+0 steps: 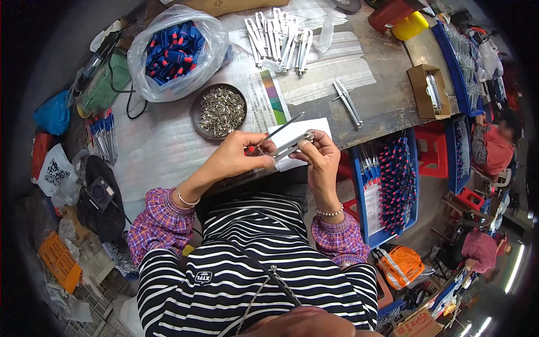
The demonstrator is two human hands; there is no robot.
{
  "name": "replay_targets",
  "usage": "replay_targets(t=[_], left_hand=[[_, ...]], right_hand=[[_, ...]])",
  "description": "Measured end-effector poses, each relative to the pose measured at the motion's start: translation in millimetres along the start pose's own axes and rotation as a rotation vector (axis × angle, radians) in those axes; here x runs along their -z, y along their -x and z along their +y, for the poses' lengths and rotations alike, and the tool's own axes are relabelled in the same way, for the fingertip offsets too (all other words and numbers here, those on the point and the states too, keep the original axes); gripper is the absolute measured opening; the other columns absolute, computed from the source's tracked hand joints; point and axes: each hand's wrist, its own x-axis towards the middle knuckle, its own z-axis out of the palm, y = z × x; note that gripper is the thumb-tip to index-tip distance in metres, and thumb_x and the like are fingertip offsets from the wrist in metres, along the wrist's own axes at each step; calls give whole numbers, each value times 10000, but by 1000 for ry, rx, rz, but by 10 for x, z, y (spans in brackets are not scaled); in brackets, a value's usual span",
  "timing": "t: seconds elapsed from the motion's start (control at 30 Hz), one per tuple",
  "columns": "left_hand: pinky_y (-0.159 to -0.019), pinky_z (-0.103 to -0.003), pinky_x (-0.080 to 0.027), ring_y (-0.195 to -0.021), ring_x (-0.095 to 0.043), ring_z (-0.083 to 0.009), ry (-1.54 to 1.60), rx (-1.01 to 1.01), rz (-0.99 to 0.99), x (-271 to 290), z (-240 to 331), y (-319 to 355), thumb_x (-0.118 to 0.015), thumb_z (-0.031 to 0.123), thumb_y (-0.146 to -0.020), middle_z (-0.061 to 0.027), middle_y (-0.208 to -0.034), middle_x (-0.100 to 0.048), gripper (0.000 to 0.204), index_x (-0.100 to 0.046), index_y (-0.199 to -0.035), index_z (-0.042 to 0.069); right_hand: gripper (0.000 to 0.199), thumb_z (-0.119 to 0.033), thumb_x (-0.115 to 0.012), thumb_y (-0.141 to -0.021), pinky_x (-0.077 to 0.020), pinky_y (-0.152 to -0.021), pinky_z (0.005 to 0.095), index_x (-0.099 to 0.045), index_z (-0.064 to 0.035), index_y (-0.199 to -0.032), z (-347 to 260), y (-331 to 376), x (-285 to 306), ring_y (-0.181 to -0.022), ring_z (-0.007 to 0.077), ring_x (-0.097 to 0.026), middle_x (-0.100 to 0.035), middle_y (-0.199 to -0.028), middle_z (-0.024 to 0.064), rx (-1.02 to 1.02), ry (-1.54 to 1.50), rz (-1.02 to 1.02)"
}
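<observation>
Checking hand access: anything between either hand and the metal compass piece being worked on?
Nothing visible. Both hands are already on it: the right hand grips the metal compass piece, and the left hand holds a thin screwdriver beside it, above the white paper sheet.

Ahead of me on the table (387,106) sits a round dish of small metal screws (220,110), and just beyond it a clear plastic bag of blue and red parts (175,50). Farther back lies a heap of silver metal pieces (281,39). One more silver piece (348,104) lies alone to my right, near a small cardboard box (426,90). A blue tray of blue and pink parts (396,185) stands below the table edge. A printed sheet with a colour strip (269,98) lies beside the dish.
</observation>
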Motion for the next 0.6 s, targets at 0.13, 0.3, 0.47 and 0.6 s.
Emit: replay_targets(t=[0.13, 0.3, 0.47, 0.6], left_hand=[[-577, -195, -403, -652, -509, -43, 54, 81, 52, -38, 43, -41, -714, 112, -728, 15, -722, -608, 222, -652, -903, -9], [-587, -202, -432, -648, -527, -45, 44, 83, 45, -24, 131, -63, -686, 128, -726, -12, -716, -629, 200, -655, -861, -16], [-602, -178, -422, -687, -521, -30, 89, 40, 108, -98, 125, -39, -666, 61, -732, 2, -769, -618, 219, -637, -931, -25], [-641, -173, -424, -744, -524, -33, 167, 44, 98, -120, 161, -40, -656, 25, -735, 7, -836, -606, 275, -615, -1000, -34]], right_hand=[[132, -5, -576, -792, -544, -614, 250, -568, 27, -920, -14, 13, 33, -653, 108, -590, -583, -798, 51, -8, 79, -57], [161, -13, -604, -804, -532, -620, 243, -567, 37, -953, 18, 38, 28, -713, 121, -600, -602, -845, 68, -15, 149, -173], [157, -19, -619, -801, -539, -623, 245, -577, 31, -944, 26, 29, -23, -755, 115, -594, -603, -849, 56, -31, 158, -177], [172, -15, -624, -803, -547, -633, 254, -571, 32, -960, 19, 1, 6, -758, 119, -602, -607, -858, 59, -52, 109, -175]])
